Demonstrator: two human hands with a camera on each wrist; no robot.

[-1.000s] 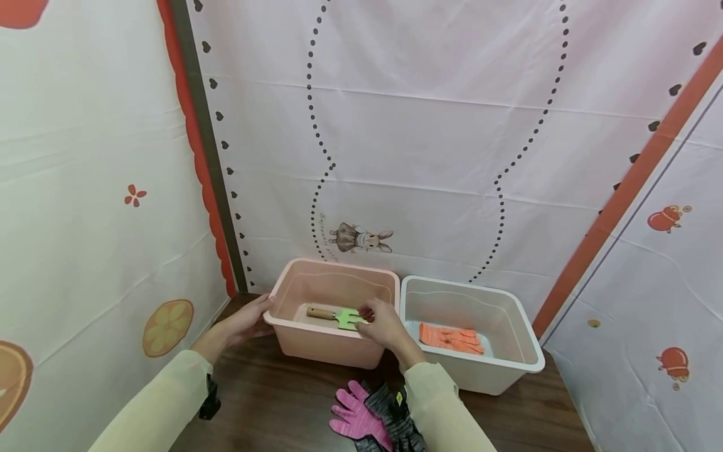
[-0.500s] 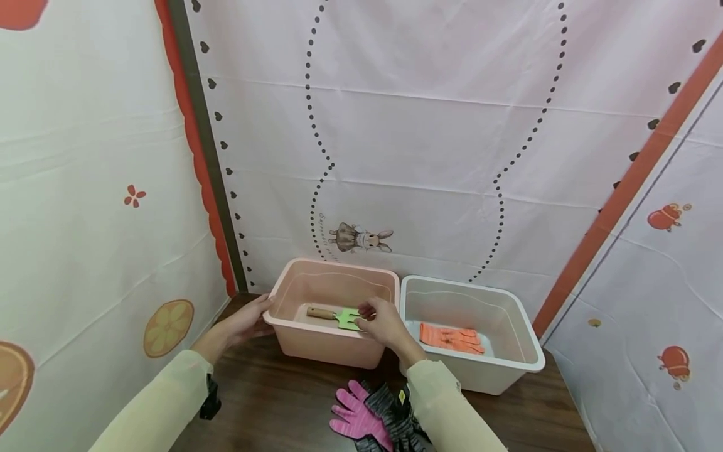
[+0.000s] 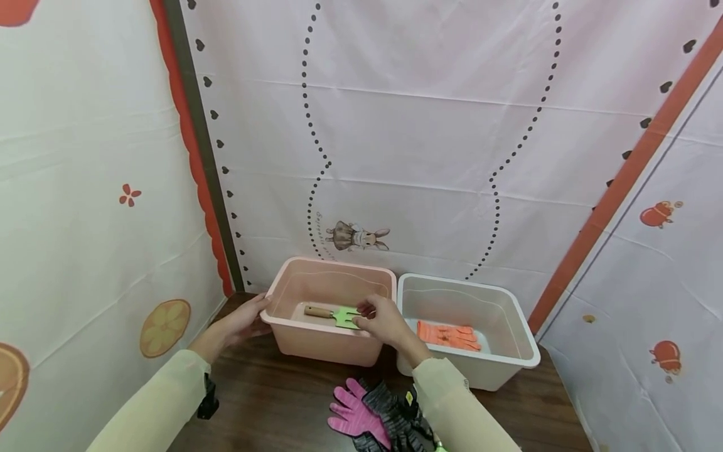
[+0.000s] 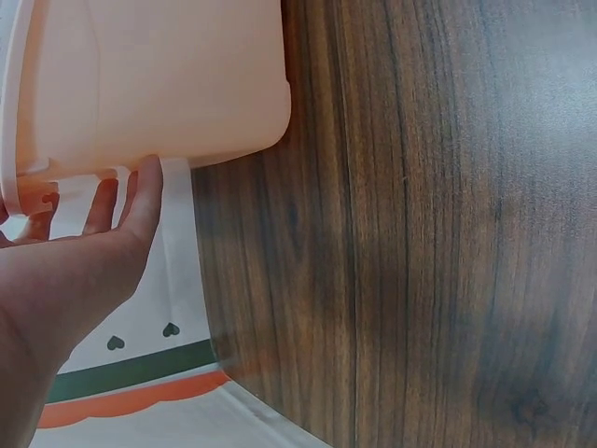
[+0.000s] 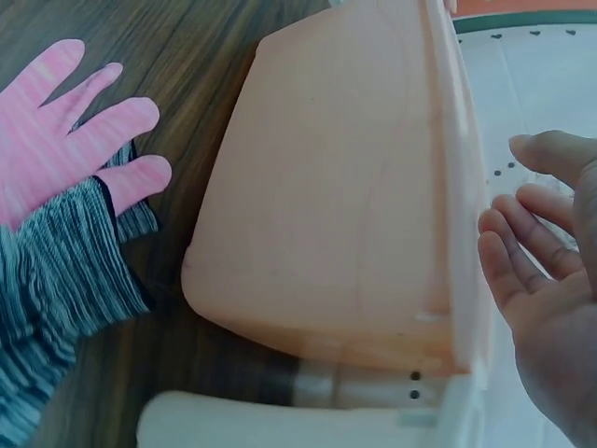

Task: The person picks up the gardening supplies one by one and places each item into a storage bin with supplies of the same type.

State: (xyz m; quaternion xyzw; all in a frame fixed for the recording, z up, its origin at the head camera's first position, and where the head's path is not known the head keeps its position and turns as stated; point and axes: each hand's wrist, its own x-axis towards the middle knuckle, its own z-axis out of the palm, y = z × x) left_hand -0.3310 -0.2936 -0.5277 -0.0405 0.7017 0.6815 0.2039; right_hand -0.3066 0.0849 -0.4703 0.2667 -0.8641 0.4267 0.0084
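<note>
My left hand (image 3: 244,321) holds the left end of the pink plastic bin (image 3: 324,342), thumb at the rim and fingers against the outer wall. In the left wrist view those fingers (image 4: 145,201) are bent up to the bin's side. Inside the bin lies a small green garden hand fork (image 3: 343,317) with a wooden handle. Over the bin's front right rim, my right hand (image 3: 386,321) hovers beside the fork's tines and hides their ends. The right wrist view shows its fingers (image 5: 527,243) loosely bent, with nothing between them.
A white bin (image 3: 486,370) with orange gloves (image 3: 449,336) in it stands right of the pink one. Pink and dark grey gloves (image 3: 358,414) lie on the wooden table (image 3: 271,402) in front, partly under my right forearm. Printed cloth (image 3: 395,138) walls the back and sides.
My right forearm has swung slightly to the right, while the hand stays near the fork. A green bit now shows at the bottom by the gloves. The left hand keeps its place.
</note>
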